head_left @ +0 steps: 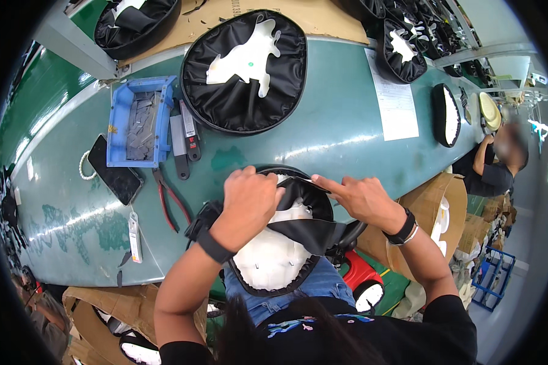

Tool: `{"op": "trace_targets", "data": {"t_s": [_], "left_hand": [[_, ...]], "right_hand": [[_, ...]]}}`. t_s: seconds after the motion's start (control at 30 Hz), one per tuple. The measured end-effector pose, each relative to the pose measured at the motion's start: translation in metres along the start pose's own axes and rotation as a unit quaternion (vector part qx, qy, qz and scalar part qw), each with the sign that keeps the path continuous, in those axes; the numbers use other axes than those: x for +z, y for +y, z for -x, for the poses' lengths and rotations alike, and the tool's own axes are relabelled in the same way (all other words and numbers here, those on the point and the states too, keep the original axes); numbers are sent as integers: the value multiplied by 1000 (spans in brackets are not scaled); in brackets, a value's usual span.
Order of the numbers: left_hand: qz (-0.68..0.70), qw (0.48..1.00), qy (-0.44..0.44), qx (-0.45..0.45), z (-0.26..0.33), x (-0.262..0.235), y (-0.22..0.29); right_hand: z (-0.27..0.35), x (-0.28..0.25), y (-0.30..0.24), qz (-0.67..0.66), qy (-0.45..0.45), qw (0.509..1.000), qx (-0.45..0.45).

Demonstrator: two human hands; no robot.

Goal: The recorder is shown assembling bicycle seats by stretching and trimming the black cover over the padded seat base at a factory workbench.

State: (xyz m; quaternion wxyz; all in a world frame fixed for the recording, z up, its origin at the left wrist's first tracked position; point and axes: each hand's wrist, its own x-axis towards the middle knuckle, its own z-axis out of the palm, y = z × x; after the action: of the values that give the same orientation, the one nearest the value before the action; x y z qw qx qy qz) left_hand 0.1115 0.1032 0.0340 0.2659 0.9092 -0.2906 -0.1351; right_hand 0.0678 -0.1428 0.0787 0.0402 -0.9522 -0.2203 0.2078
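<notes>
An oval seat-like cushion part rests across my lap against the table edge, with a white shell (271,261) and a black leather-like cover (304,234) partly folded over it. At the far rim of this part, my left hand (249,198) is closed, its fingers curled on the edge of the cover. My right hand (364,199) is on the same edge, its index finger stretched along the black fold and its other fingers bent. Its thumb is hidden, but the hand appears to pinch the cover.
A larger black-covered oval part (243,106) lies beyond my hands. To the left are a blue bin (112,146) of dark strips, two knives (179,146), red-handled pliers (170,201) and a phone (115,173). Cardboard boxes (402,243) stand right and lower left. Another person (499,158) sits far right.
</notes>
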Motion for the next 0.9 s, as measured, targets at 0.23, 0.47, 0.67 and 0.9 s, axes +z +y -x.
{"op": "trace_targets", "data": {"t_s": [0.23,0.47,0.67,0.9], "left_hand": [[113,988,59,83,-12,26,-6],[568,785,248,13,-8,-19,-47],[712,433,465,298,19,-25,-87],[812,73,438,379,71,-32,-105]], "right_hand": [[-21,-8,8,-10,-9,997,-73],[29,9,-17,-10,-92,994,67],[70,30,-69,-51,-96,964,242],[102,63,-125,-175,-15,940,292]]}}
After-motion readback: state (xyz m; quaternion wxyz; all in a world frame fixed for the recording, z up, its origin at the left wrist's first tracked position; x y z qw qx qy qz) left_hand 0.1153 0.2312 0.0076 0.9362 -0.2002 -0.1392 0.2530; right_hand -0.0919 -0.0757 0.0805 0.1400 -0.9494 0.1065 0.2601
